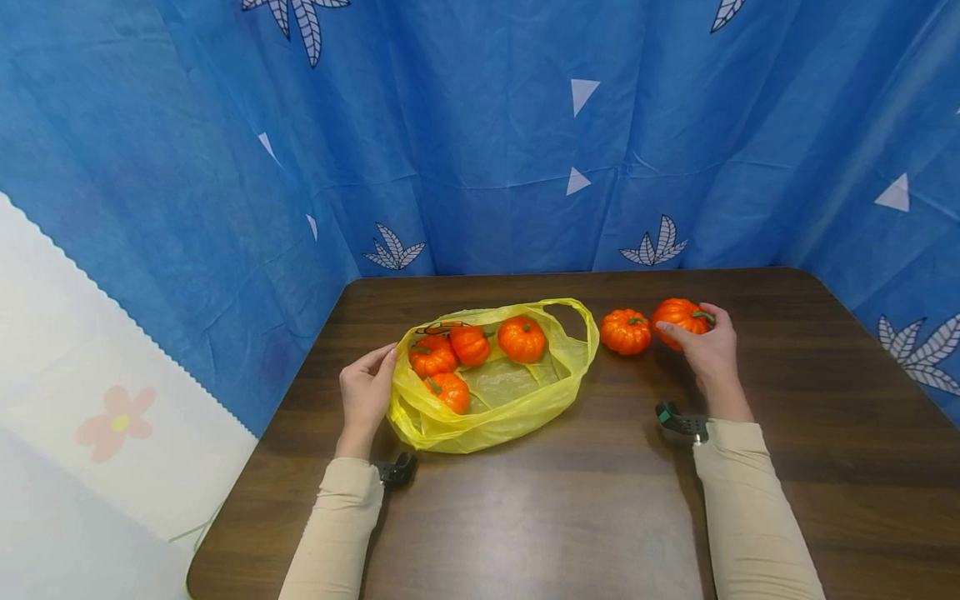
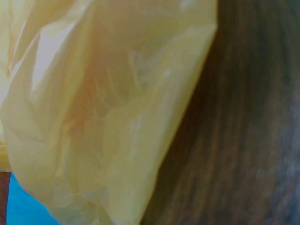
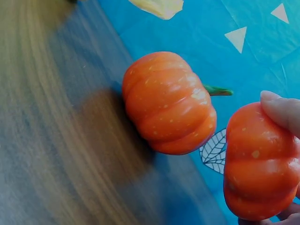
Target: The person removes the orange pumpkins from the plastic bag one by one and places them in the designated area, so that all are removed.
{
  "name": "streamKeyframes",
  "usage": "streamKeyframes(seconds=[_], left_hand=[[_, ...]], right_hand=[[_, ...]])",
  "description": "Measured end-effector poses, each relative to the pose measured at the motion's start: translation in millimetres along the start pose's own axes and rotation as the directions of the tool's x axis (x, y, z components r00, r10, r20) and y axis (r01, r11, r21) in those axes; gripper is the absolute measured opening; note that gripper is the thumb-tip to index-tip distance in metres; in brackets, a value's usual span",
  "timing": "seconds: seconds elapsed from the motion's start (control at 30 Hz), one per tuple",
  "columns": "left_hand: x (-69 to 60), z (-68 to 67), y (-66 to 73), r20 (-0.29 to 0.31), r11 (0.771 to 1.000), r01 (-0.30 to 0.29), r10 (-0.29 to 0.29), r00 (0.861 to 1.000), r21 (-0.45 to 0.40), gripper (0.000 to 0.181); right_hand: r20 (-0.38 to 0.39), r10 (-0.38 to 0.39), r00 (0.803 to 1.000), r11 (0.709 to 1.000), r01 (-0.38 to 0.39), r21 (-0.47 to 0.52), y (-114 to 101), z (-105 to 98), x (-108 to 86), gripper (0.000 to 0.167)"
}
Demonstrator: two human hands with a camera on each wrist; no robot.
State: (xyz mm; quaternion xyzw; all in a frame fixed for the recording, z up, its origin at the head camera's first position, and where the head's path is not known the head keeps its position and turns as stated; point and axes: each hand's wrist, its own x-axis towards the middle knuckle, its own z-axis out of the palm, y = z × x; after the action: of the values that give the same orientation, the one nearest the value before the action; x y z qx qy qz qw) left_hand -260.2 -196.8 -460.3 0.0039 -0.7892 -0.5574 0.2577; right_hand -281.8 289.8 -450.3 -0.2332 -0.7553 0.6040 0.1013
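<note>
A yellow plastic bag (image 1: pixel 517 417) lies on the table with its mouth spread wide and a handle loop at its far right. Inside are several small orange pumpkins (image 1: pixel 522 339) with green stems. My left hand (image 1: pixel 362 398) pinches the bag's left rim between thumb and fingers; in the left wrist view the yellow plastic (image 2: pixel 108 112) hides the fingers. To the right of the bag, my right hand (image 1: pixel 708 348) grips another pumpkin (image 1: pixel 677 315), thumb on its near side. Between that one and the bag, a loose pumpkin (image 1: pixel 626 332) sits on the table.
The brown wooden table (image 1: pixel 540 508) has rounded corners. A blue curtain (image 1: pixel 495 142) with leaf and triangle prints hangs behind its far edge and along the sides. White cloth with a flower print (image 1: pixel 120 423) is at the left. Dark wrist straps circle both forearms.
</note>
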Motion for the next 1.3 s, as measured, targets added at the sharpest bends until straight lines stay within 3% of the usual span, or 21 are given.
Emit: streamKeyframes(seconds=[0.4, 0.63, 0.8, 1.13, 1.3], left_hand=[[-0.8, 1.7, -0.1, 0.002, 1.000, 0.002, -0.002, 1.000, 0.007, 0.019], [-10.5, 0.0, 34.3, 0.004, 1.000, 0.021, -0.021, 1.000, 0.012, 0.019], [-11.1, -1.4, 38.7, 0.006, 1.000, 0.023, -0.024, 1.000, 0.021, 0.019], [-9.0, -2.9, 36.7, 0.006, 0.999, 0.040, -0.041, 0.999, 0.022, 0.020], [-3.1, -0.8, 15.2, -0.002, 0.999, 0.037, -0.037, 0.999, 0.014, 0.020]], right_hand=[[0.009, -0.010, 1.000, 0.997, 0.010, -0.078, 12.5, -2.2, 3.4, 0.090], [-0.007, -0.015, 1.000, 0.994, 0.014, -0.106, 20.1, -2.2, 3.4, 0.089], [-0.010, -0.039, 0.999, 0.993, 0.037, -0.111, 21.3, -0.7, 4.7, 0.090], [-0.036, -0.044, 0.998, 0.996, 0.041, -0.077, 23.9, 2.4, 5.4, 0.093], [-0.028, -0.052, 0.998, 0.994, 0.049, -0.099, 24.6, 0.6, 5.3, 0.093]])
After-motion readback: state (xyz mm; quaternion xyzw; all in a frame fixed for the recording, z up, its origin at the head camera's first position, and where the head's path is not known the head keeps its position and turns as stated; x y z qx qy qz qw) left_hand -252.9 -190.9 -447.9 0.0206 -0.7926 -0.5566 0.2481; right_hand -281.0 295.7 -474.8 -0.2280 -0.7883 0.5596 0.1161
